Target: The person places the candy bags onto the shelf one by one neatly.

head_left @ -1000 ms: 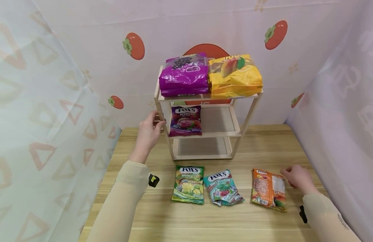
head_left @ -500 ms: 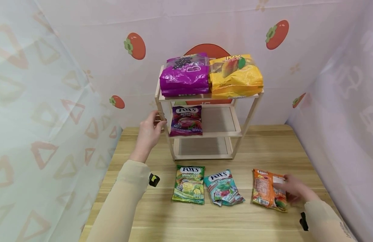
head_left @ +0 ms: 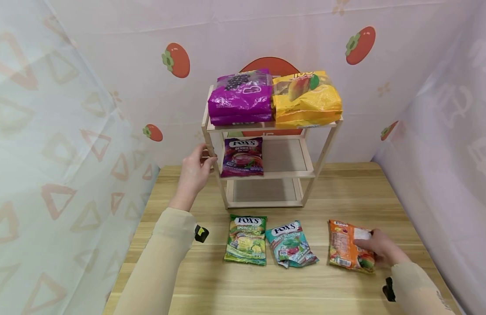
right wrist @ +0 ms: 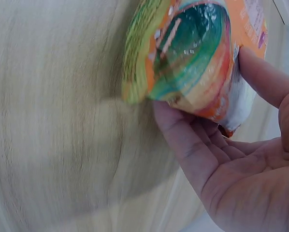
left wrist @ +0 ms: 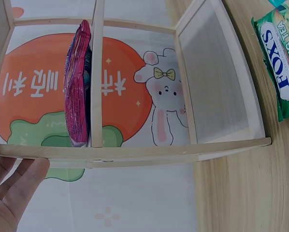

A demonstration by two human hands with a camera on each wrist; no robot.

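My left hand (head_left: 193, 169) grips the left post of a small three-tier wooden shelf (head_left: 287, 156). In the left wrist view, its thumb and fingers lie around the post near the top. At the table's right, my right hand (head_left: 384, 248) holds an orange candy bag (head_left: 343, 246) by its right side, back label up. The right wrist view has the thumb on top of the bag and the fingers tucked underneath, that edge tipped up off the wood. A purple Fox's Berries candy bag (head_left: 243, 158) leans on the middle tier, at its left.
Atop the shelf sit a large purple bag (head_left: 241, 99) and a yellow mango bag (head_left: 308, 103). In front of it, a green Spring Tea candy bag (head_left: 246, 240) and a teal Mint Blossom candy bag (head_left: 292, 245) lie on the wooden table (head_left: 266, 288). Printed cloth walls surround the table.
My right hand has moved left from beside the orange candy bag onto it and now grips its right side, which has lifted slightly. The left hand has stayed on the post.
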